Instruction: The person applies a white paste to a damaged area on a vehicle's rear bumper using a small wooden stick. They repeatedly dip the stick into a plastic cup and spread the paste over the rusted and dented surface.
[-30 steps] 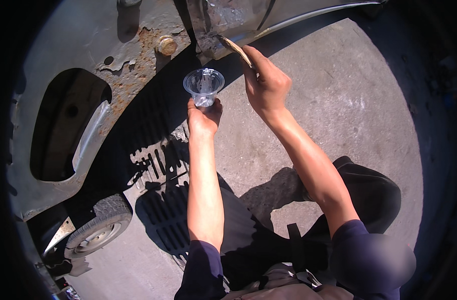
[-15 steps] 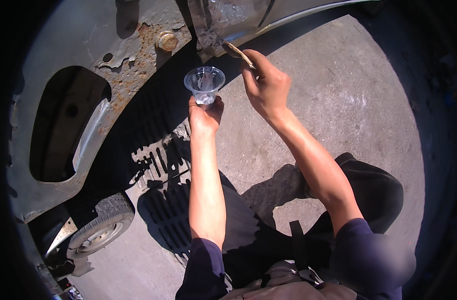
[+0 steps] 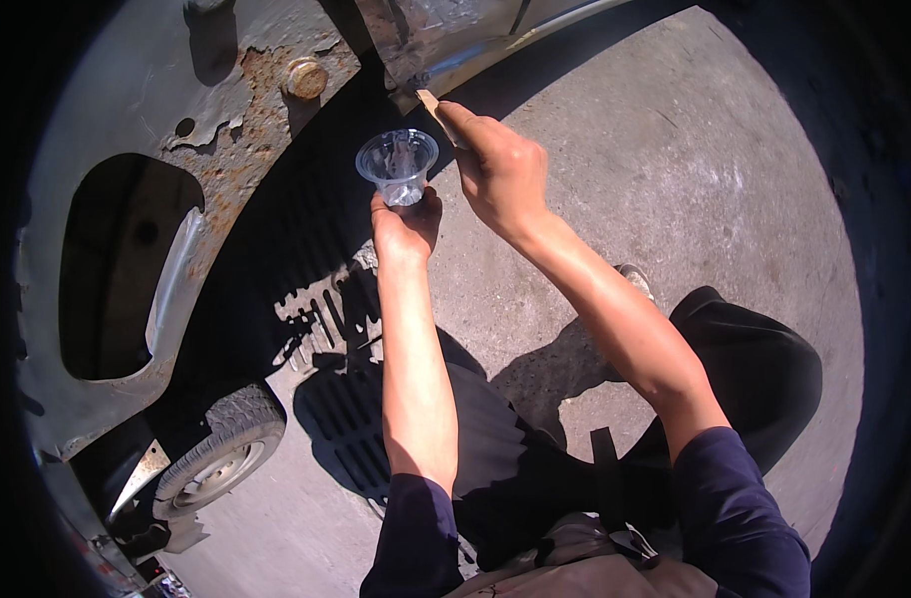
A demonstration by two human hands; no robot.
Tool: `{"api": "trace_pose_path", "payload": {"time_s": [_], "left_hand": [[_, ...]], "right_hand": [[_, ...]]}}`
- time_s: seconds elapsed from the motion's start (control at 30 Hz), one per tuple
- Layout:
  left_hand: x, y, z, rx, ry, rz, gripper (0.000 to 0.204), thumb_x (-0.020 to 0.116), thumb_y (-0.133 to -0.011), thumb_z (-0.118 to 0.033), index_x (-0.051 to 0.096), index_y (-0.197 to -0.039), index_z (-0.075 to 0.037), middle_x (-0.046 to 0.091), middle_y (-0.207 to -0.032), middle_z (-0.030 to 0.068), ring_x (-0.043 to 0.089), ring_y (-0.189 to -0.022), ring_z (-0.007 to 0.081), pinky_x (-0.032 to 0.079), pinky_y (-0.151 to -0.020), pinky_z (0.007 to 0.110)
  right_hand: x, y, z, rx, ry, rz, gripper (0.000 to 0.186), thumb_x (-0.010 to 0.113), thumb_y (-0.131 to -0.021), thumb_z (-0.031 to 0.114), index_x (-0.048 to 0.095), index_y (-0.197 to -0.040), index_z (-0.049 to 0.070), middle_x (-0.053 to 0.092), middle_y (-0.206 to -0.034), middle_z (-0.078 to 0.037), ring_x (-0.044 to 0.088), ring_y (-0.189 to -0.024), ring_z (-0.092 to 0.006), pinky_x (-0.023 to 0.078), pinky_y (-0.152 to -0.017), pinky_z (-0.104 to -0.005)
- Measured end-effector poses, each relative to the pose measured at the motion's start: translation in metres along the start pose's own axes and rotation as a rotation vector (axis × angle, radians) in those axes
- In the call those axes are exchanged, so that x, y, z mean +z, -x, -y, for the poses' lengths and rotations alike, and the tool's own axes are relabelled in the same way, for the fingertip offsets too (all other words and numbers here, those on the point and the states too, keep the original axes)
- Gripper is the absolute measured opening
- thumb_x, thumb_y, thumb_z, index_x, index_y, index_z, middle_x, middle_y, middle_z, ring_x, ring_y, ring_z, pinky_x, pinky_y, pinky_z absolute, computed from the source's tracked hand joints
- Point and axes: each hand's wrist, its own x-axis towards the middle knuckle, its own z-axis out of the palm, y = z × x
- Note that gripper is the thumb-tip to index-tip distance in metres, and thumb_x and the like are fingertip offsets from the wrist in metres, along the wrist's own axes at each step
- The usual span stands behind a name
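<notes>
"Status?"
"I see the left hand (image 3: pixel 406 229) pinching a clear round plastic cup (image 3: pixel 398 167) by its base; the right hand (image 3: pixel 505 169) pinches a flat pale wooden stick (image 3: pixel 432 106), its tip protruding beyond the fingers."
"Surroundings?"
"Sunlit grey concrete floor (image 3: pixel 655 179) below, rust-pocked grey metal bodywork (image 3: pixel 231 120) at upper left on my feed."

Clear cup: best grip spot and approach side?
Probably the lower wall of the clear cup, from the person's side, where the left hand already holds it. The cup narrows below its wide rim, so a low grip should keep fingers off the open mouth. The right hand, holding a flat stick, is on the cup's right.
</notes>
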Motion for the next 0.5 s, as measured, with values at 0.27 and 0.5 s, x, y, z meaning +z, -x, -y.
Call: {"api": "trace_pose_path", "payload": {"time_s": [0.27, 0.5], "left_hand": [[0.002, 0.008, -0.003, 0.041, -0.008, 0.025, 0.042, 0.038, -0.106, -0.035, 0.067, -0.111, -0.005, 0.071, -0.099, 0.0150, 0.067, -0.087, 0.0273, 0.056, -0.079, 0.039], [0.001, 0.007, -0.001, 0.021, 0.036, 0.017, 0.043, 0.042, -0.106, -0.046, 0.064, -0.117, -0.011, 0.067, -0.107, 0.0088, 0.062, -0.092, 0.0242, 0.055, -0.080, 0.037]], "right_hand": [[-0.001, -0.017, -0.027, -0.383, 0.183, -0.015, 0.051, 0.069, -0.076, 0.002, 0.072, -0.125, 0.013, 0.075, -0.107, -0.004, 0.073, -0.082, -0.0210, 0.058, -0.067, -0.0338], [-0.013, -0.003, -0.032, -0.429, 0.258, 0.017, 0.045, 0.069, -0.080, 0.004, 0.073, -0.124, 0.014, 0.075, -0.110, -0.002, 0.073, -0.080, -0.0177, 0.057, -0.067, -0.0311]]}}
